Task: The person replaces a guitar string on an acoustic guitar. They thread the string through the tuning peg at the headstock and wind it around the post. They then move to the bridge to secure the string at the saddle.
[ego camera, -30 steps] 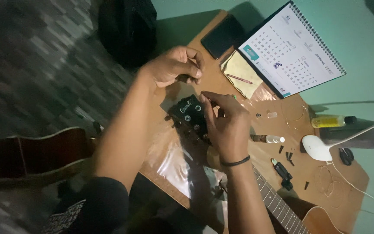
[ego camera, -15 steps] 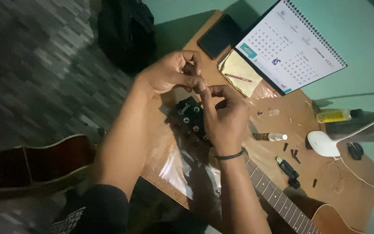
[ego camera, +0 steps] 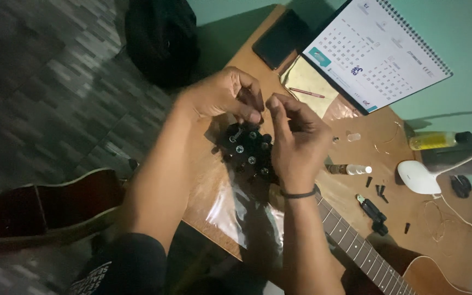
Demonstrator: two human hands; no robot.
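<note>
Both hands are raised above a black guitar headstock [ego camera: 248, 150] that lies on a brown table [ego camera: 394, 142]. The left hand [ego camera: 222, 95] and right hand [ego camera: 296, 136] meet with fingertips pinched close together; whatever they pinch is too small to tell. The neck [ego camera: 350, 235] runs toward the near right. A clear plastic bag [ego camera: 236, 210] lies under the headstock. A calendar [ego camera: 375, 52] and a dark phone [ego camera: 281, 38] lie at the far edge. A small bottle [ego camera: 350, 169], a white mouse [ego camera: 419, 177] and a yellow bottle [ego camera: 435, 140] lie to the right. A second guitar [ego camera: 39, 210] sits at the near left.
</note>
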